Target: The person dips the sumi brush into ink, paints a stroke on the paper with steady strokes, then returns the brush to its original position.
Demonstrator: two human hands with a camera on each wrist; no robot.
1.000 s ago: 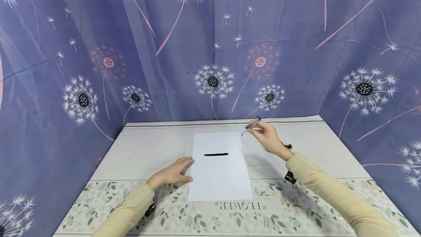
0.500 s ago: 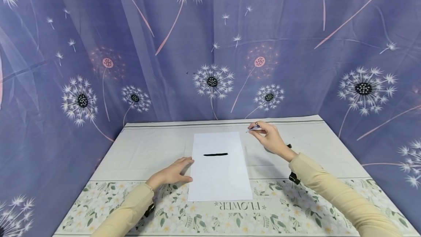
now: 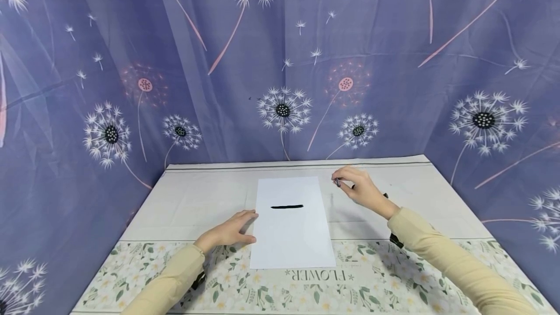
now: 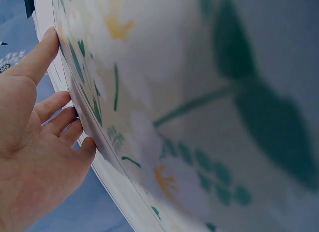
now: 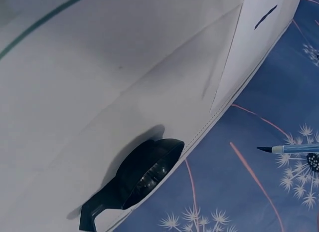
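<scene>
A white sheet of paper [image 3: 292, 239] lies on the table, with one thick black horizontal stroke [image 3: 286, 206] across its upper half. My left hand [image 3: 230, 229] rests at the sheet's left edge, fingers relaxed and thumb apart. Beyond the sheet's upper right corner, my right hand [image 3: 360, 188] pinches a brush [image 3: 337, 182], seen nearly end-on from the head. The right wrist view shows that brush [image 5: 294, 149] with a blue handle and pointed black tip, off the paper. The right hand's fingers are out of that view.
On the table near the right hand stands a glossy black dish with a handle [image 5: 149, 177], mostly hidden behind the right wrist in the head view. The tablecloth [image 3: 372, 276] has a floral band in front. Purple dandelion curtains [image 3: 227, 111] surround the table's back and sides.
The right hand has moved slightly right and nearer, turning the brush so its tip no longer points toward the paper. The left hand and the sheet stay in place.
</scene>
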